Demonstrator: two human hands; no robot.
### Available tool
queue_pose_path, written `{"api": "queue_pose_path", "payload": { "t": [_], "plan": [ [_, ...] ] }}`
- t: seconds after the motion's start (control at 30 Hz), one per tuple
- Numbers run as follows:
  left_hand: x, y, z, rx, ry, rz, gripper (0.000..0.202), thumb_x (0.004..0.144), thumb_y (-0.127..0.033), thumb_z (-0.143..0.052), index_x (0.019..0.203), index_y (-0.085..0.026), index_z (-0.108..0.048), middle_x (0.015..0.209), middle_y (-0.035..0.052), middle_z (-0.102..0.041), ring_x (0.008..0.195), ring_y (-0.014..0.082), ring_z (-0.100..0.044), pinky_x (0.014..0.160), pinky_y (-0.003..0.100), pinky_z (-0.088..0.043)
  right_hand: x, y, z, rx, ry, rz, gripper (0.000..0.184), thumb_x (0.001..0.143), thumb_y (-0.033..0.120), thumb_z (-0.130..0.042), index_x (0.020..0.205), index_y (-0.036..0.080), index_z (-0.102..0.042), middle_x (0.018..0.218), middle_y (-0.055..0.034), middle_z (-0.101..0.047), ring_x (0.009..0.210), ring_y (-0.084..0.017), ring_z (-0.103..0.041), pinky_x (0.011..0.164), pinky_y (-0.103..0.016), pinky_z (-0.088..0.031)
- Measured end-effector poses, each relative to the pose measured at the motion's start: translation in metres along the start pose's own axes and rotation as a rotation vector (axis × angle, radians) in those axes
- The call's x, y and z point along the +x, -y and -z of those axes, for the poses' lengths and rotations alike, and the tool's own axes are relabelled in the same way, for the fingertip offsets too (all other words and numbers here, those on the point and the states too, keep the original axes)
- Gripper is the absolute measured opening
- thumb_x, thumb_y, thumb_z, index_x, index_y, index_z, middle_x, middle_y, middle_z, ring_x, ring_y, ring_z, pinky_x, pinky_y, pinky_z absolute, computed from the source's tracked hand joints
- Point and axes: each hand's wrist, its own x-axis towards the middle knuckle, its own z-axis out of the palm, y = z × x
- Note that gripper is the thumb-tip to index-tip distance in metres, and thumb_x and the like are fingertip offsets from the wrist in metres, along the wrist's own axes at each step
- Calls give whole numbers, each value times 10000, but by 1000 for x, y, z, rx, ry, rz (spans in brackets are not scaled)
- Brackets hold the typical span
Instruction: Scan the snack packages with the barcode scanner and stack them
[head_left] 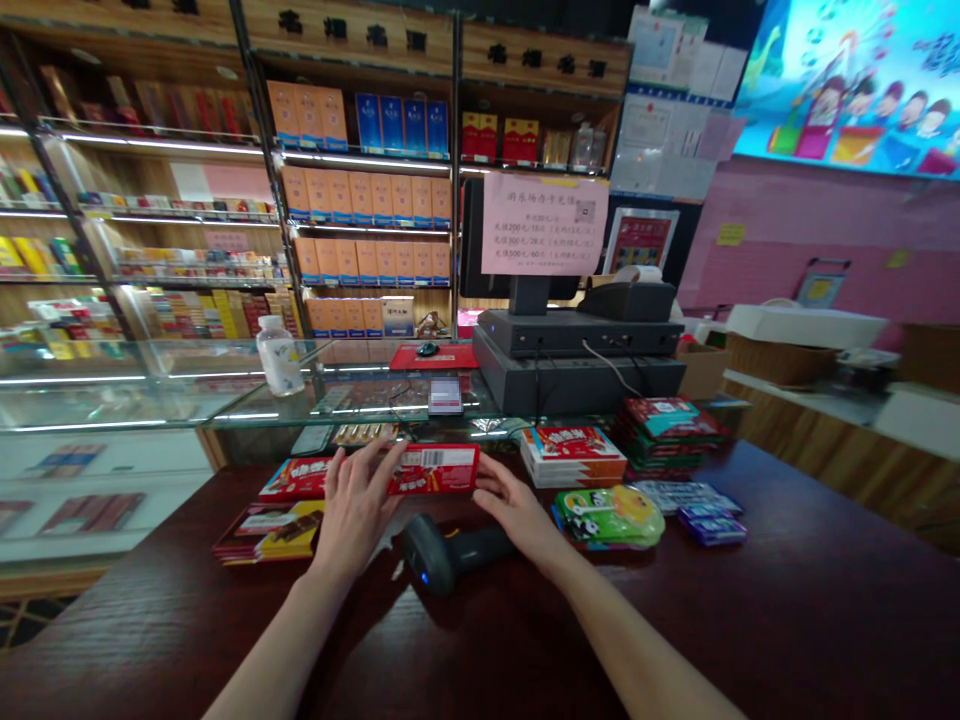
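Observation:
A flat red snack box [442,468] with a barcode on the upward side is between my hands. My left hand [358,500] has its fingers over the box's left end. At the right end, my right hand [517,505] holds the edge with thumb and fingers. Just below the box, a black barcode scanner [435,560] with a small blue light lies on the dark table. Beside my left hand are another red box [294,480] and a stack of red and yellow flat packs [274,530]. Green snack packets [611,515] lie beyond my right hand.
Stacked red-and-white boxes [574,455], dark red packs [667,430] and purple packets [711,523] are on the right. Behind stand a cash register [577,350], a glass counter [352,385] and a white bottle [279,358]. Shelves of boxed goods [367,200] line the wall.

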Motion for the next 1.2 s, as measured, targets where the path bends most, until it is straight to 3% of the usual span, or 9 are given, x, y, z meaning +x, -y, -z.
{"api": "queue_pose_path", "payload": {
  "t": [0.17, 0.3, 0.43, 0.6, 0.73, 0.93, 1.03, 1.2],
  "plan": [
    [2, -2, 1, 10, 46, 68, 677, 876, -208, -601, 1513, -299, -392, 1263, 116, -598, 1138, 294, -547, 1036, 481, -412, -1, 4, -2, 54, 0, -10, 647, 828, 429, -675, 1431, 285, -490, 1468, -96, -504, 1248, -258, -576, 1067, -451, -452],
    [4, -4, -1, -51, 27, 46, 736, 876, -186, -573, 1554, -256, -297, 1307, 131, -582, 1154, 281, -554, 1025, 458, -417, 0, 9, -3, 65, -15, -34, 691, 797, 458, -701, 1430, 268, -495, 1442, -122, -518, 1244, -280, -586, 1057, -472, -456],
    [7, -4, -6, -204, 16, 96, 769, 906, -268, -543, 1582, -204, -182, 1280, 139, -615, 1161, 278, -578, 1029, 478, -431, 2, 16, -3, 87, -36, -53, 684, 791, 459, -705, 1412, 253, -505, 1384, -130, -573, 1254, -287, -578, 1050, -476, -460],
    [15, 4, -11, -513, 26, 325, 534, 909, -393, -519, 1409, -205, -497, 1249, 113, -679, 1154, 275, -633, 1006, 457, -479, 7, 20, -9, 93, -62, -98, 723, 788, 462, -704, 1437, 243, -473, 1399, -142, -553, 1227, -281, -599, 1036, -456, -472],
    [24, 12, -4, -681, 41, 511, 462, 885, -447, -513, 1279, -218, -590, 1216, 86, -723, 1148, 265, -664, 1006, 420, -489, 16, 22, -20, 83, -76, -116, 681, 810, 439, -684, 1430, 242, -484, 1376, -126, -565, 1240, -268, -584, 1054, -443, -455],
    [29, 37, 13, -679, 34, 691, 399, 835, -483, -532, 1100, -202, -633, 1079, 96, -765, 1047, 275, -706, 948, 408, -509, 34, 31, -48, 36, -51, -109, 461, 845, 448, -648, 1263, 263, -590, 1284, -85, -639, 1246, -262, -569, 1043, -444, -453],
    [26, 57, 22, -637, 61, 770, 392, 807, -518, -540, 1012, -205, -655, 977, 76, -775, 902, 263, -726, 820, 361, -540, 44, 36, -65, 24, -34, -136, 368, 862, 430, -630, 1180, 245, -605, 1215, -74, -668, 1209, -251, -586, 1022, -427, -455],
    [12, 96, 29, -494, 122, 819, 345, 768, -533, -573, 869, -229, -703, 898, 48, -779, 909, 275, -717, 782, 337, -523, 59, 40, -90, 14, 23, -206, 251, 888, 426, -614, 1054, 238, -623, 1111, -43, -694, 1142, -229, -602, 992, -406, -446]
  ]
}}
